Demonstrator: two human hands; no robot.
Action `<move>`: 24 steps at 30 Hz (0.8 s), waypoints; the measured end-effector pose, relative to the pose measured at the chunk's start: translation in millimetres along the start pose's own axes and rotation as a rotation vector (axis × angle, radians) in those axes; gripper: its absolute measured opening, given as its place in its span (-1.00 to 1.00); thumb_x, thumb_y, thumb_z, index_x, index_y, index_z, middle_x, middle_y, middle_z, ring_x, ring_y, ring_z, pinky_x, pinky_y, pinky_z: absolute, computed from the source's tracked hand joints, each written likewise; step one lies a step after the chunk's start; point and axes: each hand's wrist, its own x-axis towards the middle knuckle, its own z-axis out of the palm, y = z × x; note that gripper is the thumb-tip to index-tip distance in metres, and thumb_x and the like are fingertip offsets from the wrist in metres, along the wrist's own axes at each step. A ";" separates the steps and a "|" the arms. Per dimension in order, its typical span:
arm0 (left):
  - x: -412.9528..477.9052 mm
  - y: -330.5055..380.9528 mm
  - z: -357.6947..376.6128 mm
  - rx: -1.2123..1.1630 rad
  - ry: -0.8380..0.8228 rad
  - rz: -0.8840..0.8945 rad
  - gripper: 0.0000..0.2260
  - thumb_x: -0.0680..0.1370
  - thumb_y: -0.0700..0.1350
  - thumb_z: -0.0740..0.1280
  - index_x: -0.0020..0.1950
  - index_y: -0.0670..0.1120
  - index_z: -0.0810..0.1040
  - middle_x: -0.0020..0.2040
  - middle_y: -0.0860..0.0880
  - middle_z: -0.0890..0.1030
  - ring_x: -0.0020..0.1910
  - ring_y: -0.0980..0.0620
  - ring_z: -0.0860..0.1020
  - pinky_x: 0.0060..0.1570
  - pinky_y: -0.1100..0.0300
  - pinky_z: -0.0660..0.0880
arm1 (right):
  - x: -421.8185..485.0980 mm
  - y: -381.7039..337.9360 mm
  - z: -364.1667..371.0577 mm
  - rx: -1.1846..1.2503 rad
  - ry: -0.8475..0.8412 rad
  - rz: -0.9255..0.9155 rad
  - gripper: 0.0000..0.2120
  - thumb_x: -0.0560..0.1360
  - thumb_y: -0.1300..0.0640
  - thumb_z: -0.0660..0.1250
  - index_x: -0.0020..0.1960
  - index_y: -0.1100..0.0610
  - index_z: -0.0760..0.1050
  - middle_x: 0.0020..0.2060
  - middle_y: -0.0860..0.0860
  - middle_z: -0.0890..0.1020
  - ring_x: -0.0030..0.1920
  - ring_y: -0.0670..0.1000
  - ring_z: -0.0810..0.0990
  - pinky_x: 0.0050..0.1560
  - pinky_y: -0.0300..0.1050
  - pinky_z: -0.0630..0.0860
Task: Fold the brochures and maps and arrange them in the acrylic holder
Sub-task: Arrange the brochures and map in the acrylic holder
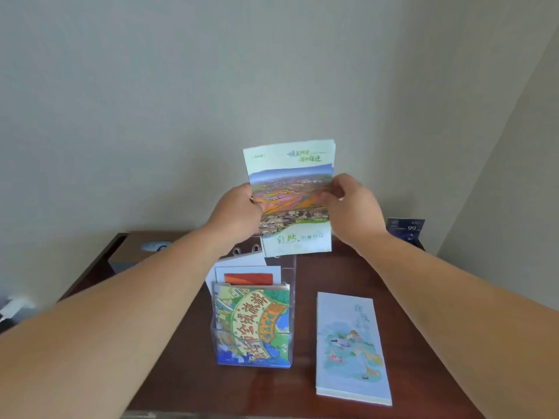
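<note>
Left grip (240,208), right grip (348,201) pinch brochure (290,164) upright — dark wood table (326,275), beige wall (151,116) corner.

I have the brochure (290,164) between left grip (239,210) and right grip (351,207); holder (289,267) below them, booklet (351,346) below the right grip.

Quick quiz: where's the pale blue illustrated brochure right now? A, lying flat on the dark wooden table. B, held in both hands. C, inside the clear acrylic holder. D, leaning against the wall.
A: the pale blue illustrated brochure lies flat on the dark wooden table, right of the clear acrylic holder; the left hand and right hand grip a different, landscape-photo brochure.
</note>
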 end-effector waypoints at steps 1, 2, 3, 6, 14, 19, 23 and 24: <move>2.2 -1.7 -7.8 -0.049 -0.011 -0.010 -0.83 0.59 -0.17 0.29 0.17 -0.17 0.49 0.01 -0.23 0.55 -0.01 -0.21 0.61 0.04 -0.18 0.59 | 3.6 -9.7 2.6 -0.023 0.014 -0.009 -0.87 0.58 0.13 0.26 -0.13 -0.02 0.39 -0.32 -0.17 0.47 -0.32 -0.17 0.42 -0.39 -0.19 0.27; 5.1 -3.7 -13.6 -0.100 -0.022 -0.014 -0.86 0.59 -0.18 0.30 0.13 -0.15 0.49 -0.01 -0.20 0.55 -0.02 -0.18 0.61 0.01 -0.14 0.61 | 6.4 -18.0 3.8 -0.047 0.028 -0.015 -0.87 0.58 0.14 0.25 -0.12 -0.04 0.39 -0.31 -0.17 0.48 -0.32 -0.17 0.43 -0.40 -0.18 0.28; 7.9 -4.9 -17.2 -0.149 -0.035 -0.016 -0.92 0.59 -0.18 0.31 0.07 -0.12 0.50 -0.05 -0.15 0.53 -0.06 -0.14 0.60 -0.04 -0.07 0.63 | 8.3 -25.2 4.2 -0.076 0.041 -0.019 -0.87 0.58 0.15 0.24 -0.11 -0.05 0.39 -0.30 -0.16 0.49 -0.32 -0.15 0.44 -0.41 -0.17 0.28; 15.7 -2.4 -18.9 -0.296 -0.083 -0.020 -0.93 0.58 -0.19 0.32 -0.06 -0.04 0.49 -0.08 -0.05 0.50 -0.15 -0.01 0.56 -0.17 0.09 0.64 | 11.6 -42.0 1.9 -0.198 0.090 -0.028 -0.90 0.59 0.15 0.21 -0.05 -0.04 0.41 -0.22 -0.07 0.56 -0.29 0.01 0.49 -0.37 -0.13 0.33; 35.7 6.6 -42.1 -0.265 -0.077 0.155 -0.84 0.58 -0.18 0.32 -0.17 0.03 0.46 -0.19 -0.03 0.53 -0.24 -0.03 0.57 -0.16 0.02 0.64 | 16.6 -71.9 2.2 -0.240 0.224 -0.032 -0.92 0.58 0.15 0.22 -0.04 -0.02 0.40 -0.27 -0.13 0.52 -0.29 0.01 0.48 -0.38 -0.14 0.31; 42.4 -19.9 -69.4 -0.089 -0.051 0.147 -0.90 0.58 -0.16 0.30 0.06 -0.13 0.53 -0.07 -0.17 0.59 -0.05 -0.20 0.62 0.02 -0.16 0.59 | 15.9 -72.9 39.8 -0.098 0.142 0.046 -0.96 0.57 0.15 0.26 -0.03 0.04 0.47 -0.28 -0.13 0.53 -0.31 -0.11 0.47 -0.37 -0.21 0.34; 33.8 -53.0 -62.6 -0.003 -0.068 0.103 -0.87 0.58 -0.15 0.29 0.09 -0.16 0.52 -0.04 -0.19 0.60 -0.03 -0.23 0.61 -0.01 -0.16 0.58 | 4.5 -54.3 66.5 -0.059 0.039 0.113 -0.93 0.57 0.16 0.25 0.00 0.05 0.50 -0.22 -0.06 0.60 -0.24 -0.01 0.54 -0.34 -0.17 0.39; 31.5 -60.2 -58.4 0.000 -0.080 0.088 -0.86 0.59 -0.14 0.29 0.10 -0.16 0.52 -0.03 -0.20 0.60 -0.03 -0.24 0.61 0.00 -0.18 0.58 | 1.4 -48.5 70.7 -0.055 0.019 0.121 -0.94 0.57 0.16 0.25 -0.01 0.04 0.50 -0.22 -0.06 0.60 -0.24 -0.02 0.55 -0.34 -0.17 0.39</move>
